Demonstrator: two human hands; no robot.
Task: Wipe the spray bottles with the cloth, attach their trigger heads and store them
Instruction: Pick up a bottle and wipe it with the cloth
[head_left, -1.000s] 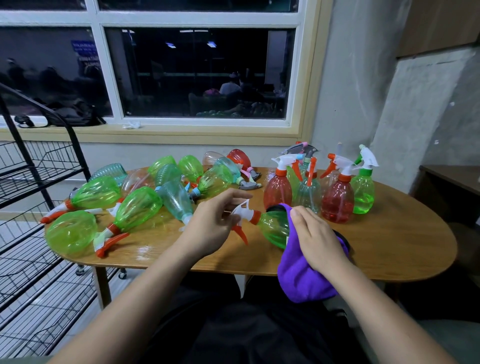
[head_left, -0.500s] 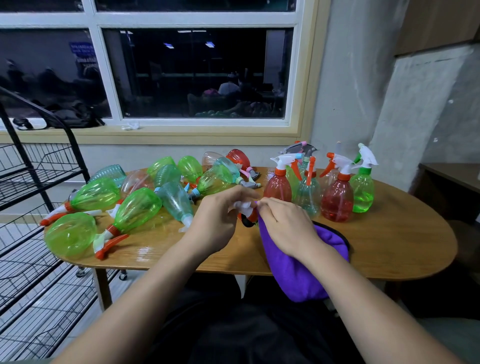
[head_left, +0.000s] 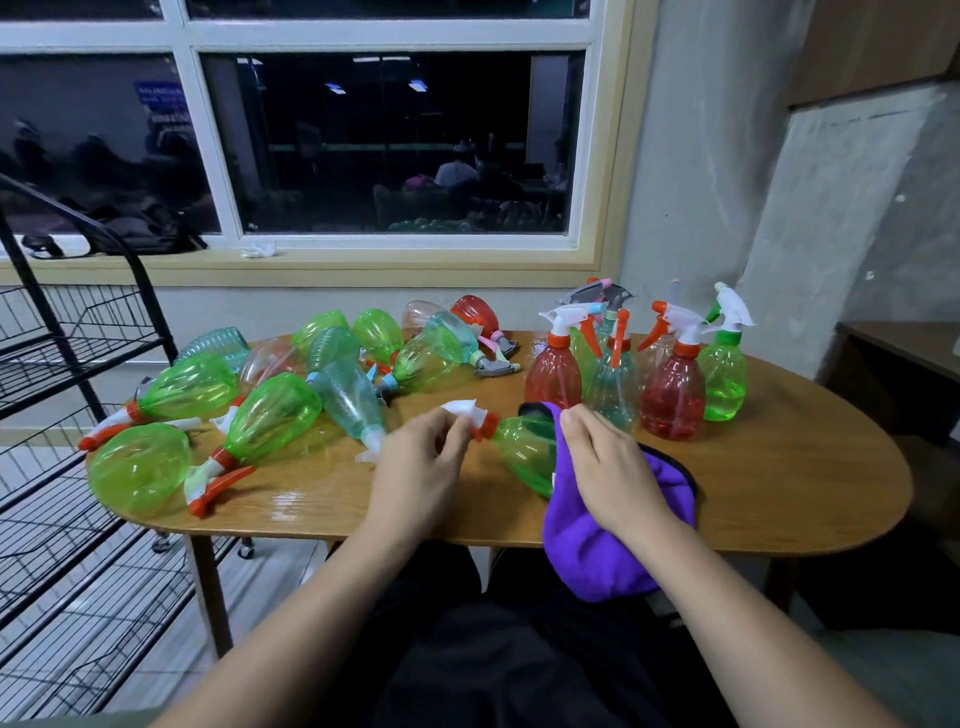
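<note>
A translucent green plastic spray bottle (head_left: 524, 452) lies on its side just below the middle of the frame, over the near edge of the oval wooden table (head_left: 779, 493). Its white trigger head with an orange collar (head_left: 467, 413) is on the neck and points to the left. The left hand (head_left: 415, 467) pinches this trigger head between the thumb and curled fingertips. The right hand (head_left: 608, 467) has its fingers curled over a purple cloth (head_left: 597, 551) and presses it against the bottle's wide end. The rest of the cloth hangs down off the table edge.

Right of centre, behind the hands, a group of bottles stands upright with trigger heads fitted: a red translucent bottle (head_left: 551, 374), a pale teal clear bottle (head_left: 615, 389) with a thin tube showing inside it, a second red bottle (head_left: 672, 400) and a green bottle with a green collar (head_left: 723, 379). More stand behind them, partly hidden.

On the left half of the table a heap of bottles lies on its side, touching and overlapping. Most are green, such as a large green bottle (head_left: 137, 467) at the near left edge, and some are teal, clear pink or red. Whether any bottle holds liquid cannot be told.

A black wire shelf rack (head_left: 62, 364) stands at the far left of the frame.
</note>
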